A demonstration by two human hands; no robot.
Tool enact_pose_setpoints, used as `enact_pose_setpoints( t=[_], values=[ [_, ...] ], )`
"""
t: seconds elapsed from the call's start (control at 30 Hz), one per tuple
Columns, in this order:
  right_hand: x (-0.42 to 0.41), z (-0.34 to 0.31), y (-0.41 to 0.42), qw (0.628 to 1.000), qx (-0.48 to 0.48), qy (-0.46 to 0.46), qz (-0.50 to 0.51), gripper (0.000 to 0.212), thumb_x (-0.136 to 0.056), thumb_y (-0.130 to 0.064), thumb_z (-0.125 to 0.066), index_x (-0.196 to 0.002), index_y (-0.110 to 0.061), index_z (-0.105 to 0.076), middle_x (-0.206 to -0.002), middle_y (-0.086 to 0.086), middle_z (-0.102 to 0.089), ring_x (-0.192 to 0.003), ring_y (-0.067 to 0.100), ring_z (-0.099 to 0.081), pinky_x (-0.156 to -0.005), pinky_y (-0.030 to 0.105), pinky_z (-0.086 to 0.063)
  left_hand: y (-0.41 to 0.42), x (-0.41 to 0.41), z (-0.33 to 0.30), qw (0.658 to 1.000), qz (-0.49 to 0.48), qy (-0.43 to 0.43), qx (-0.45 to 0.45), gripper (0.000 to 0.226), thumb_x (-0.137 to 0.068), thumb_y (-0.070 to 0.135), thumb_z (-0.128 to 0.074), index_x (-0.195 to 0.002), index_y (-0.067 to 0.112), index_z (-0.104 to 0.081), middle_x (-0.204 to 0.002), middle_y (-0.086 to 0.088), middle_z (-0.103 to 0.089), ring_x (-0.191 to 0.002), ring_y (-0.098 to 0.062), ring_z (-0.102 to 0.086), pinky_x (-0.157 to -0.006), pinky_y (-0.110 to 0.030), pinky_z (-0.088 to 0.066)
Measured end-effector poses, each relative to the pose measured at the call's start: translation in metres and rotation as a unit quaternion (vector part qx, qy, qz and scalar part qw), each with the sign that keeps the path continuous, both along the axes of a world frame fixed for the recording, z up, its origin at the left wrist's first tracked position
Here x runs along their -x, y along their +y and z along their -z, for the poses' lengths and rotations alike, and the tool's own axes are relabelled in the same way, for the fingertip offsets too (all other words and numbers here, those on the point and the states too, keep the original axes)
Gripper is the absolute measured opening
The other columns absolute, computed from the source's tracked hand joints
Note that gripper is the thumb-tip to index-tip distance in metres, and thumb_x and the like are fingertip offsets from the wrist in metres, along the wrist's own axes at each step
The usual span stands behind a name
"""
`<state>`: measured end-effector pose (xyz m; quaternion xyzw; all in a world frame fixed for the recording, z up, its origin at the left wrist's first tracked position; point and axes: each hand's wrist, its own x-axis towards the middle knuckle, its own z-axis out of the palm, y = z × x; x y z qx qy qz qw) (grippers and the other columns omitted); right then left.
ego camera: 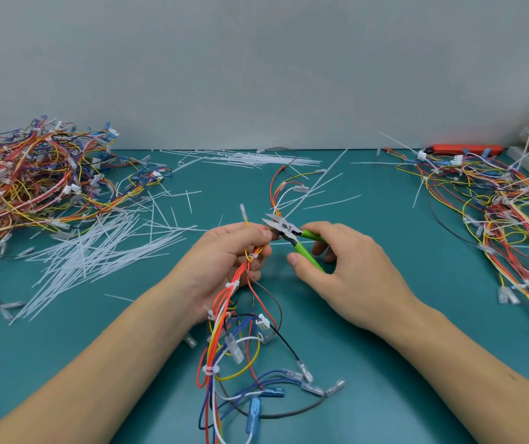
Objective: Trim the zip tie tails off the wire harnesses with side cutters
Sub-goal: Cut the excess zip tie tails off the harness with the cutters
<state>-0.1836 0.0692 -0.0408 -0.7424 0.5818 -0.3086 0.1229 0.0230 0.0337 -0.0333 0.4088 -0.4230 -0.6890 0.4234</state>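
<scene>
Nearest us, the harness (pixel 224 341) trails loose on the desk (pixel 400 363), trimmed ties along it. Our left hand (pixel 228 254) grips its upper bundle, fingers curled round the wires, likely to steady the next tie. Our right hand (pixel 340 261) holds the cutters (pixel 284 229) by the green handles, blades parted just beside the left fingertips, at a long tail (pixel 317 181). Beyond lie cut tails (pixel 96 248); far left a wire pile (pixel 32 174), far right another pile (pixel 506 213).
</scene>
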Motion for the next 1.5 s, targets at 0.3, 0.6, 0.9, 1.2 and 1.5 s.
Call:
enact_pose_setpoints(
  t=[0.3, 0.6, 0.9, 1.2, 1.5],
  values=[
    [0.004, -0.006, -0.003, 1.000, -0.018, -0.004, -0.003, 0.021, -0.094, -0.057, -0.062, -0.093, -0.037, -0.058, -0.071, -0.009, -0.054, -0.065, 0.014, -0.051, -0.059, 0.034, -0.045, -0.002, 0.000, 0.003, 1.000, 0.005, 0.002, 0.003, 0.017, -0.090, 0.013, -0.066, -0.080, 0.016, -0.080, -0.067, -0.003, -0.060, -0.049, -0.010, -0.046, -0.045, -0.019, -0.039],
    [-0.001, 0.002, 0.001, 1.000, -0.012, -0.009, 0.007, 0.042, -0.090, -0.062, -0.061, -0.123, -0.038, -0.060, -0.091, -0.018, -0.058, -0.086, -0.007, -0.050, -0.084, 0.035, -0.046, -0.002, 0.000, 0.003, 1.000, 0.005, -0.001, -0.007, 0.025, -0.083, 0.013, -0.071, -0.104, 0.000, -0.073, -0.068, -0.004, -0.059, -0.049, -0.010, -0.045, -0.044, -0.019, -0.039],
    [0.001, 0.002, -0.001, 1.000, -0.014, -0.001, 0.000, 0.041, -0.091, -0.062, -0.060, -0.124, -0.037, -0.059, -0.092, -0.018, -0.057, -0.086, -0.001, -0.049, -0.086, 0.037, -0.047, -0.002, 0.001, 0.002, 1.000, 0.003, -0.003, -0.007, 0.008, -0.092, 0.010, -0.064, -0.092, 0.008, -0.072, -0.066, -0.004, -0.059, -0.047, -0.010, -0.046, -0.044, -0.019, -0.039],
    [0.004, 0.000, -0.004, 0.997, -0.027, -0.058, -0.030, 0.029, -0.094, -0.057, -0.064, -0.095, -0.029, -0.061, -0.065, -0.001, -0.049, -0.059, 0.015, -0.044, -0.058, 0.036, -0.042, 0.000, 0.000, 0.001, 1.000, 0.001, 0.005, -0.006, 0.014, -0.087, 0.013, -0.068, -0.098, 0.006, -0.072, -0.065, -0.003, -0.060, -0.047, -0.010, -0.046, -0.044, -0.019, -0.040],
    [-0.001, 0.008, 0.000, 0.997, -0.013, -0.070, 0.007, 0.051, -0.080, -0.074, -0.053, -0.115, -0.039, -0.064, -0.081, -0.015, -0.061, -0.075, 0.003, -0.055, -0.069, 0.027, -0.045, 0.001, 0.001, -0.002, 1.000, -0.002, 0.001, -0.004, 0.019, -0.093, 0.009, -0.064, -0.079, 0.014, -0.075, -0.065, -0.004, -0.059, -0.047, -0.010, -0.046, -0.044, -0.019, -0.040]
  ],
)
